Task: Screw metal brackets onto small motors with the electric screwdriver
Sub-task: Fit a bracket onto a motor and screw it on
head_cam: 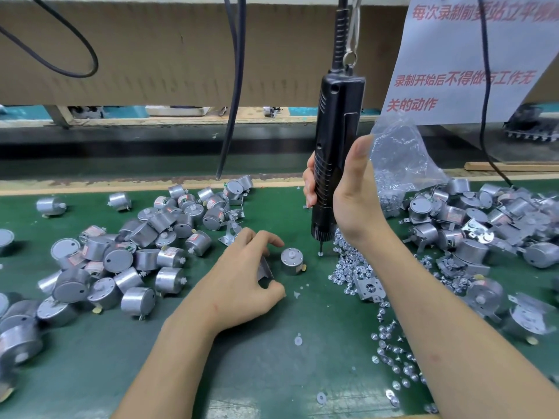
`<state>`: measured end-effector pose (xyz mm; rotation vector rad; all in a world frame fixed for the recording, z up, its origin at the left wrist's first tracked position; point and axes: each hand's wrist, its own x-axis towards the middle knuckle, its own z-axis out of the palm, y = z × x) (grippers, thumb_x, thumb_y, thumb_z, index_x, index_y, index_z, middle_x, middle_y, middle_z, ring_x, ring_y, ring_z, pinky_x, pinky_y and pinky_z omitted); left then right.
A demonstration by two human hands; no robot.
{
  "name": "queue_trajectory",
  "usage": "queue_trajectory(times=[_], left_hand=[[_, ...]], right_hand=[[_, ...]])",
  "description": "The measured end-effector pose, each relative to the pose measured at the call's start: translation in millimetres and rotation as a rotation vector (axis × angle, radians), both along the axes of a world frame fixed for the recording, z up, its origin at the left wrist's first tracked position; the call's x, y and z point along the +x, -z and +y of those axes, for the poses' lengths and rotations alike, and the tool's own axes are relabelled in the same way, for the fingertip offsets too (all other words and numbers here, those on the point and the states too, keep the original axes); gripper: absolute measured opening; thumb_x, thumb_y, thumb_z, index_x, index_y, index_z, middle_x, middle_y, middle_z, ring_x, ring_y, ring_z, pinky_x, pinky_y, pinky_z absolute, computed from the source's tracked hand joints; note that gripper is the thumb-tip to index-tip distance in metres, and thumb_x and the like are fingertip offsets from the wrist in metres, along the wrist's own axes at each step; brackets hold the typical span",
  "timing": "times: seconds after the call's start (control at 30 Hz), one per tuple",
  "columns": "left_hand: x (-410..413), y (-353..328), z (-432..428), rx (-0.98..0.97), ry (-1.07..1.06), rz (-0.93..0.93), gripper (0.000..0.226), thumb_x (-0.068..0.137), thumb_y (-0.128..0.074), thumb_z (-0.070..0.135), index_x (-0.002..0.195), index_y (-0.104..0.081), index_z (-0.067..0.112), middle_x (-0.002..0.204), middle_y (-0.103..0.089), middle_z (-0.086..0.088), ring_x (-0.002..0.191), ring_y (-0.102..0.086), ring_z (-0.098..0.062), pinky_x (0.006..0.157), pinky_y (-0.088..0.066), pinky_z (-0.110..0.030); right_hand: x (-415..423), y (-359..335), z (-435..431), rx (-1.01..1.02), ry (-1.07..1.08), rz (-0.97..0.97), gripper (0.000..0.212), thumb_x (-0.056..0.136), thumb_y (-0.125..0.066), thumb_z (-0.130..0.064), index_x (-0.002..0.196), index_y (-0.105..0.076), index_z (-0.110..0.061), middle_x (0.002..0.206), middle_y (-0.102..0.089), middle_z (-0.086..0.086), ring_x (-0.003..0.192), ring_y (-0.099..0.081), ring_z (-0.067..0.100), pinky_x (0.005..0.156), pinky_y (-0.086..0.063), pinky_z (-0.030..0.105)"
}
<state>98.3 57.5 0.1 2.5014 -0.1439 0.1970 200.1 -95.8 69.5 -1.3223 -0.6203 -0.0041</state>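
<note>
bright, even light falls from overhead and leaves only soft, short shadows on the green mat [272, 373] beneath both forearms. the left hand [242, 282] shades the bracket [266, 271] it holds. small glints sit on the motors [121, 258], the screws [348, 267] and the plastic bag [396, 158]. the electric screwdriver [335, 140] in the right hand [351, 201] shows a dull sheen. the centre is sharp; towards the left and right edges the motors smear and stretch.

My right hand [348, 201] grips the upright electric screwdriver [335, 131]; my left hand [242, 276] holds a bracket [266, 270] beside a motor [292, 260].
</note>
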Motion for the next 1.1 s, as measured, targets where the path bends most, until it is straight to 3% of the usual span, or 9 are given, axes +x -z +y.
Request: queue_trajectory(times=[0.13, 0.27, 0.37, 0.47, 0.57, 0.67, 0.8, 0.97, 1.1], left_hand=[[-4, -5, 14, -0.041, 0.035, 0.073, 0.054, 0.064, -0.055, 0.032, 0.117, -0.053, 0.042, 0.112, -0.049, 0.022, 0.103, -0.046, 0.014, 0.081, -0.032, -0.002], [-7, -5, 24, -0.113, 0.018, 0.122, 0.054, 0.070, -0.067, 0.018, 0.116, -0.057, 0.045, 0.103, -0.047, 0.031, 0.078, -0.054, 0.009, 0.069, -0.039, -0.006], [-8, -2, 28, -0.082, 0.031, 0.147, 0.055, 0.078, -0.070, 0.010, 0.118, -0.056, 0.044, 0.110, -0.046, 0.026, 0.075, -0.054, 0.006, 0.069, -0.039, -0.007], [-7, -1, 29, -0.075, 0.033, 0.150, 0.052, 0.081, -0.076, 0.016, 0.123, -0.058, 0.040, 0.115, -0.049, 0.019, 0.071, -0.056, 0.002, 0.068, -0.040, -0.008], [-7, -3, 29, 0.014, -0.021, 0.074, 0.046, 0.084, -0.076, 0.031, 0.127, -0.062, 0.031, 0.098, -0.053, 0.020, 0.076, -0.052, 0.012, 0.068, -0.038, -0.007], [-5, -8, 24, 0.035, -0.146, -0.134, 0.037, 0.084, -0.074, 0.034, 0.119, -0.068, 0.024, 0.081, -0.054, 0.021, 0.075, -0.054, 0.006, 0.067, -0.036, -0.005], [-3, -9, 4, -0.120, -0.191, -0.339, 0.031, 0.084, -0.074, 0.036, 0.114, -0.066, 0.030, 0.097, -0.062, 0.021, 0.067, -0.058, -0.007, 0.067, -0.042, -0.008], [8, -1, -22, -0.129, -0.129, -0.392, 0.032, 0.083, -0.078, 0.029, 0.112, -0.066, 0.021, 0.103, -0.066, 0.014, 0.078, -0.050, 0.017, 0.074, -0.034, -0.001], [14, 4, -31, -0.149, -0.111, -0.369, 0.039, 0.082, -0.078, 0.038, 0.114, -0.065, 0.020, 0.106, -0.067, 0.013, 0.091, -0.055, 0.007, 0.077, -0.034, -0.003]], right_hand=[[1, 0, -1, 0.003, 0.005, -0.002, 0.092, 0.057, -0.039, -0.102, 0.079, -0.056, -0.013, 0.062, -0.057, 0.000, 0.051, -0.051, 0.018, 0.055, -0.047, 0.032], [2, 0, -1, 0.007, 0.009, -0.002, 0.090, 0.059, -0.039, -0.101, 0.078, -0.056, -0.015, 0.061, -0.057, 0.000, 0.051, -0.051, 0.018, 0.054, -0.048, 0.031], [3, 1, -1, 0.010, 0.009, -0.004, 0.088, 0.060, -0.040, -0.100, 0.077, -0.057, -0.016, 0.061, -0.057, -0.001, 0.051, -0.051, 0.018, 0.054, -0.048, 0.030], [3, 2, 0, 0.007, 0.007, -0.003, 0.088, 0.060, -0.040, -0.101, 0.077, -0.057, -0.016, 0.062, -0.058, -0.001, 0.051, -0.052, 0.018, 0.054, -0.049, 0.030], [3, 2, 0, 0.005, 0.005, -0.001, 0.089, 0.059, -0.040, -0.101, 0.079, -0.057, -0.016, 0.062, -0.058, -0.001, 0.051, -0.052, 0.018, 0.054, -0.049, 0.031], [2, 1, -1, -0.009, 0.012, -0.013, 0.090, 0.061, -0.041, -0.099, 0.082, -0.057, -0.013, 0.063, -0.058, -0.001, 0.052, -0.053, 0.016, 0.055, -0.050, 0.032], [1, -2, -1, -0.020, 0.022, -0.038, 0.091, 0.066, -0.044, -0.096, 0.088, -0.056, -0.008, 0.065, -0.059, -0.002, 0.055, -0.054, 0.014, 0.056, -0.051, 0.031], [-2, -5, 1, -0.012, -0.002, -0.056, 0.093, 0.072, -0.050, -0.090, 0.097, -0.051, 0.000, 0.065, -0.057, -0.001, 0.052, -0.052, 0.017, 0.053, -0.048, 0.030], [-5, -3, 2, -0.018, -0.020, -0.052, 0.082, 0.077, -0.049, -0.084, 0.094, -0.047, -0.004, 0.063, -0.054, -0.004, 0.048, -0.048, 0.017, 0.048, -0.043, 0.029]])
